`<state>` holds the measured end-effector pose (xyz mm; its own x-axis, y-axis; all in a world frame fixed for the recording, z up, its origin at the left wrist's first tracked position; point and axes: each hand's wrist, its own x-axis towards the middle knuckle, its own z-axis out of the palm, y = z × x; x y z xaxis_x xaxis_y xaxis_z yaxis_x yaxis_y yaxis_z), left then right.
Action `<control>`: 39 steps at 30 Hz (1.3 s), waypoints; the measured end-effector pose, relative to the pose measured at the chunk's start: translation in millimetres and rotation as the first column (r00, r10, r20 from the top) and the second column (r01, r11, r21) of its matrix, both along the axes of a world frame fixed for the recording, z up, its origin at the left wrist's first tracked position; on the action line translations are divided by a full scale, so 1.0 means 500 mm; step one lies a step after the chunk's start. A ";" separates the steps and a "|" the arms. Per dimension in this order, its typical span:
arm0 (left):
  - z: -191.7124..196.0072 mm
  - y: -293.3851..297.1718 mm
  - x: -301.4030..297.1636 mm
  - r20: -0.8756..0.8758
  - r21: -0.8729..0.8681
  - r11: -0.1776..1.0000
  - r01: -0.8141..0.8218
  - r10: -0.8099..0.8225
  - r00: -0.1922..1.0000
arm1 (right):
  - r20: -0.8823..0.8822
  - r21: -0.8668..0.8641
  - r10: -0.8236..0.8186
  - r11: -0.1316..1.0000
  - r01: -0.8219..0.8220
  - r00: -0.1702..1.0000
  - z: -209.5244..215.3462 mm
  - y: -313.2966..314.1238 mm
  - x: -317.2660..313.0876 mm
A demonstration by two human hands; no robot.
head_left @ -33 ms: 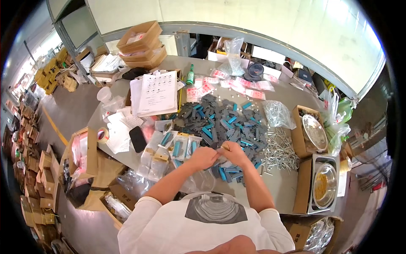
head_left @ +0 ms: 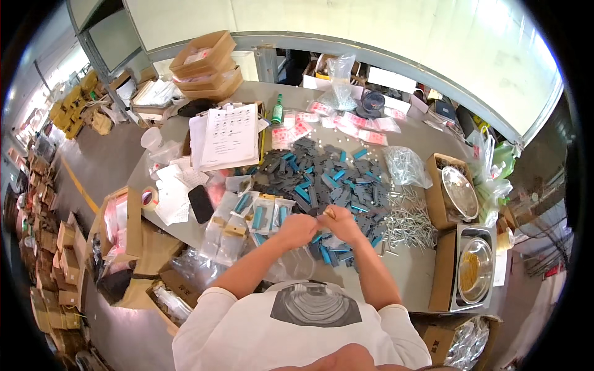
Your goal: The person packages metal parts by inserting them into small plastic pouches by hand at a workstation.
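Observation:
My left hand (head_left: 296,230) and my right hand (head_left: 341,224) meet over the near side of a grey table (head_left: 408,272). Both pinch a small tan-topped packet (head_left: 328,213) between their fingertips; its contents are too small to tell. A clear plastic bag (head_left: 296,264) lies just below my left hand. Right behind the hands spreads a heap of grey and blue flat parts (head_left: 334,176). Filled clear packets with blue parts and tan headers (head_left: 260,216) lie in a row to the left of my left hand.
Loose metal pins (head_left: 408,217) and a clear bag of them (head_left: 405,166) lie right of the heap. Steel bowls sit in cardboard boxes (head_left: 461,191) (head_left: 473,267) at the right. A paper sheaf (head_left: 229,136), black phone (head_left: 201,203), tape roll (head_left: 148,198) and stacked cartons (head_left: 207,62) are left.

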<state>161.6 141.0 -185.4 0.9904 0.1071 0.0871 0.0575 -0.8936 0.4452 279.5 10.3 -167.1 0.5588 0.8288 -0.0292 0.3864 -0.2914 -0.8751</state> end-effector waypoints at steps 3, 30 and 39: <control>0.007 -0.031 0.014 0.158 0.023 0.998 0.056 -0.059 0.986 | -0.053 -0.006 -0.435 0.900 0.436 0.899 -0.097 0.023 0.027; -0.056 0.181 -0.054 -0.004 -0.131 0.908 -0.397 0.400 0.917 | -0.865 0.439 -0.010 0.468 0.767 0.501 -0.063 0.072 0.040; -0.122 0.193 -0.046 0.105 0.050 0.956 -0.290 0.284 0.953 | -0.343 0.131 -0.181 0.962 0.238 0.922 -0.068 0.094 -0.016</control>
<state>138.6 237.4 -246.2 0.9052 0.3770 0.1962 0.2758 -0.8724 0.4036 271.4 57.4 -200.9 0.7034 0.7022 -0.1104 0.0183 -0.1731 -0.9847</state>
